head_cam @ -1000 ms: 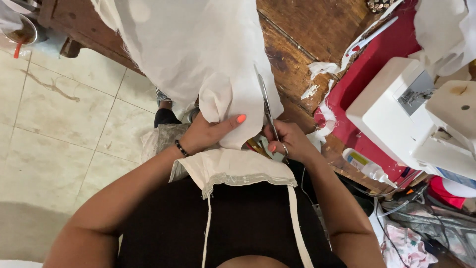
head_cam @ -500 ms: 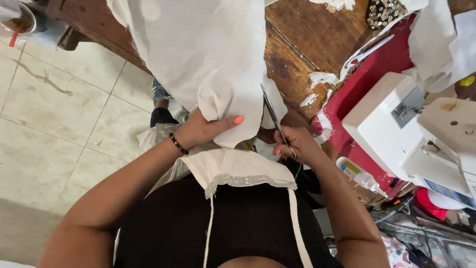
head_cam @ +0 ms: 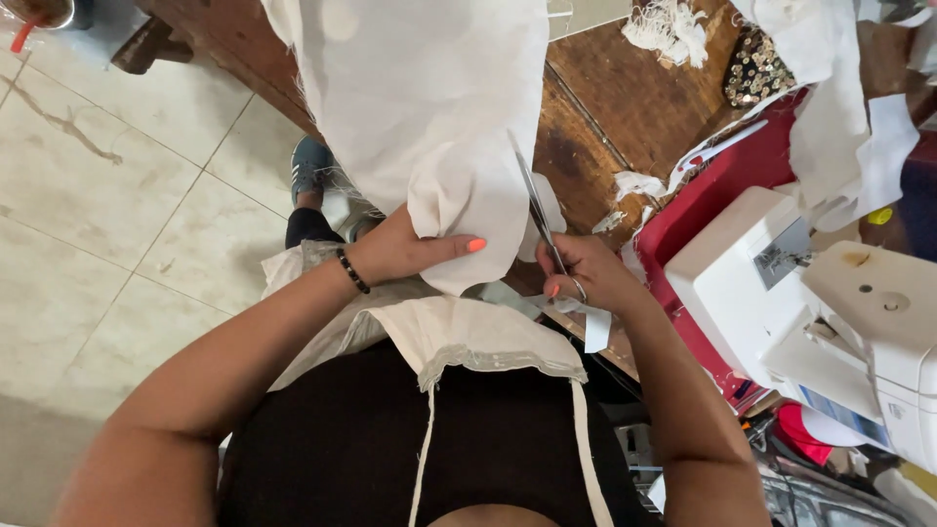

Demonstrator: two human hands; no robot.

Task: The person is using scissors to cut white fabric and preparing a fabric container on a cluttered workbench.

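A large sheet of white fabric (head_cam: pixel 420 88) hangs over the edge of a brown wooden table (head_cam: pixel 625 107). My left hand (head_cam: pixel 405 252) pinches the fabric's lower folded edge, thumb on top. My right hand (head_cam: pixel 586 273) grips a pair of scissors (head_cam: pixel 537 210), whose blades point up along the fabric's right edge. A cream fabric piece with long straps (head_cam: pixel 468 337) lies across my lap below both hands.
A white sewing machine (head_cam: pixel 820 312) stands at the right on a red surface (head_cam: pixel 722 185). White fabric scraps (head_cam: pixel 673 24) and a beaded item (head_cam: pixel 756 68) lie on the table. Pale floor tiles (head_cam: pixel 127 215) spread to the left; a shoe (head_cam: pixel 310 168) shows under the fabric.
My view has tilted slightly, bringing the table and sewing machine lower in frame. The scissors have edged further up along the fabric while my left hand keeps its hold.
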